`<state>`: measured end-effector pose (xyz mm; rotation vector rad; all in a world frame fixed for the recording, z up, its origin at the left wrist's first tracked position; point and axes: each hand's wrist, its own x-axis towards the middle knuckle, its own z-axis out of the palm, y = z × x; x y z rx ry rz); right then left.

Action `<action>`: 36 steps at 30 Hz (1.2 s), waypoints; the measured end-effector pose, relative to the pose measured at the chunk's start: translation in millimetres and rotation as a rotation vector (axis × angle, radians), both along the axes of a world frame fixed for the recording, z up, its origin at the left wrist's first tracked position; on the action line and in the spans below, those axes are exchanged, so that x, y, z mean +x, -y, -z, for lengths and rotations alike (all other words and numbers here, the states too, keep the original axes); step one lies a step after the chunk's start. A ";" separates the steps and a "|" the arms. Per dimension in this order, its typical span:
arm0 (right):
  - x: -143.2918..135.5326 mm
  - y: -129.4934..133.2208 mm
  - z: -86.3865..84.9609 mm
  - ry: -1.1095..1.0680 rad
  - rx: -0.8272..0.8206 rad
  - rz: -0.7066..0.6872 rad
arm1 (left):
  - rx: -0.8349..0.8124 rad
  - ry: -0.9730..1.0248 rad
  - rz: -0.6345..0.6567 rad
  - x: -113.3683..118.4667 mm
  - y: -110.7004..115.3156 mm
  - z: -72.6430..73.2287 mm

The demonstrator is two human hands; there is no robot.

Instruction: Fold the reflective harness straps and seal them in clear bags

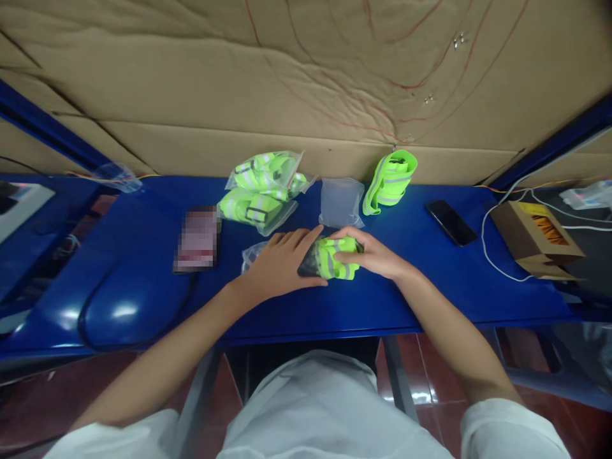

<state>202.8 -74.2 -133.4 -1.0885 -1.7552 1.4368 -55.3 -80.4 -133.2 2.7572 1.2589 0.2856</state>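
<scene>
Near the table's front edge, a neon yellow-green reflective strap bundle [337, 258] with grey bands is between my hands. My right hand [368, 252] is closed on its right end, thumb on top. My left hand [287, 261] curves round the left end, thumb and forefinger spread, at a clear plastic bag [251, 254] that shows beyond its knuckles. A dark part lies between this thumb and forefinger; I cannot tell what it is. Behind my hands lies a flat clear bag [341, 203]. A loose rolled reflective strap [392, 182] stands at back right.
Bagged reflective straps [261, 191] are piled at the back left of the blue table [382, 306]. A blurred-out flat item [197, 239] lies left. To the right are a black phone [451, 222], a white cable [485, 236] and an open cardboard box [535, 239]. Cardboard [191, 83] lines the back.
</scene>
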 end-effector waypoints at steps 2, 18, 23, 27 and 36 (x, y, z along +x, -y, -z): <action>0.8 -0.1 1.2 0.059 0.086 -0.045 | -0.026 -0.022 0.002 3.4 2.7 4.8; -21.5 13.7 22.9 0.293 0.529 0.164 | -0.028 0.044 -0.025 11.0 8.3 16.7; -35.2 19.0 29.3 0.157 0.467 0.296 | 0.000 -0.001 -0.014 18.4 5.7 13.0; -30.8 16.7 32.8 0.126 0.531 0.228 | -0.044 0.009 0.006 18.5 -4.5 8.2; -8.6 5.5 25.9 0.228 0.618 -0.167 | -0.133 0.115 0.006 4.8 -12.9 14.5</action>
